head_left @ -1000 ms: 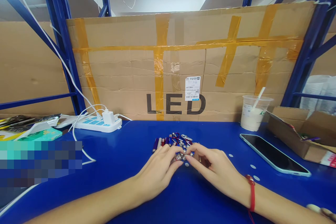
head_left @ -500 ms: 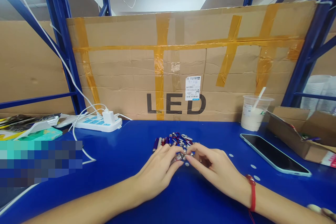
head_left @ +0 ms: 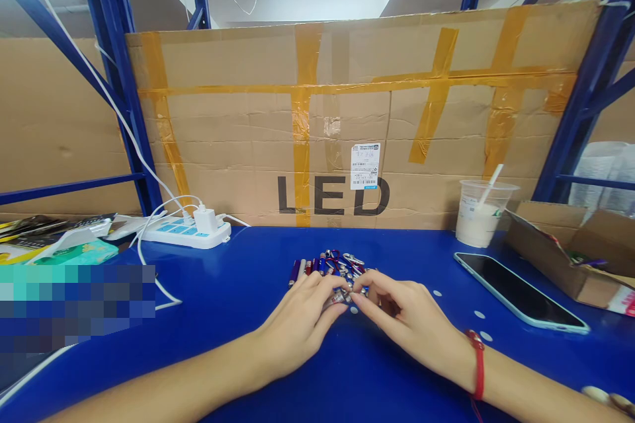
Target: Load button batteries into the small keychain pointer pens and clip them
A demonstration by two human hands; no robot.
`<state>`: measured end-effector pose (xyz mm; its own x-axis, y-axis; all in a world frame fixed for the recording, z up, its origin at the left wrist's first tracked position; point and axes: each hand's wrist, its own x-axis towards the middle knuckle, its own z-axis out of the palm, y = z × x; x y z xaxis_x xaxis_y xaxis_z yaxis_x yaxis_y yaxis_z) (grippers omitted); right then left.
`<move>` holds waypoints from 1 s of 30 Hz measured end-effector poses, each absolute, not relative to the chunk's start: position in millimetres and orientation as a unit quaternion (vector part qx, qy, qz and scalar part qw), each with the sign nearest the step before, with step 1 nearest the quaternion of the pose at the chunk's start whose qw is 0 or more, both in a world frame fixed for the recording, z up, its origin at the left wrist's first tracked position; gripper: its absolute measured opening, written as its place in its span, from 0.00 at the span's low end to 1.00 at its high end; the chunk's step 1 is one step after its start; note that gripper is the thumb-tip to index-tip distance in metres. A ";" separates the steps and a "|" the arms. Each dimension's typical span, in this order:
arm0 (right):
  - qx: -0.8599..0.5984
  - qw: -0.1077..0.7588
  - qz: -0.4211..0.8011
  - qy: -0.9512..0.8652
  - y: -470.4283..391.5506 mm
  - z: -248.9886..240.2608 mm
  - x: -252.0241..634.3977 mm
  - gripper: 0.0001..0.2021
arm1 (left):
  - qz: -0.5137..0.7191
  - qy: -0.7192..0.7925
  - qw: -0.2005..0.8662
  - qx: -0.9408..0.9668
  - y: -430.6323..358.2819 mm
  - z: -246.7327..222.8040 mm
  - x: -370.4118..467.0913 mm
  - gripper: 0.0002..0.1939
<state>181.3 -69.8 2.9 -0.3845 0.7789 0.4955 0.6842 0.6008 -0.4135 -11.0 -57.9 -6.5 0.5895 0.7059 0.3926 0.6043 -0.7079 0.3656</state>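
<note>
Both hands meet at the middle of the blue table [head_left: 317, 383]. Between thumb and fingers, my left hand [head_left: 302, 320] holds a small silver cylinder [head_left: 336, 299], partly covered by the fingers. The closed fingertips of my right hand [head_left: 407, 314], which has a red string at the wrist, touch the metal end of that cylinder; what they pinch is too small to make out. Just beyond the hands lies a group of small metal tubes [head_left: 308, 267] in purple, silver, red and blue, with silver clips [head_left: 353, 259] beside them. Part of the group is hidden by the fingers.
To the right are a phone [head_left: 520, 292], a cup with a straw [head_left: 480, 215] and an open cardboard box [head_left: 550, 244]. Small pale discs [head_left: 479, 314] lie near the phone. A white power strip [head_left: 181, 232] with cables and some packets [head_left: 84, 248] are on the left.
</note>
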 end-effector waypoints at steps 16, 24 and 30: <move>-0.443 0.332 0.068 -0.830 -70.1 3.5 181.0 0.12 | 0.269 0.364 0.096 0.886 -57.6 -6.3 -11.1 0.11; -0.442 0.332 0.062 -0.831 -71.1 4.9 180.4 0.12 | 0.267 0.364 0.091 0.888 -58.3 -5.8 -10.5 0.11; -0.444 0.333 0.057 -0.830 -72.2 5.1 180.4 0.12 | 0.276 0.367 0.097 0.883 -58.8 -5.2 -11.0 0.11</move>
<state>180.4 -72.2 5.1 -0.3847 0.7747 0.5019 0.6984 0.5998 -0.3905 -11.0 -58.8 -5.2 0.5788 0.7015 0.4158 0.5945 -0.7120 0.3737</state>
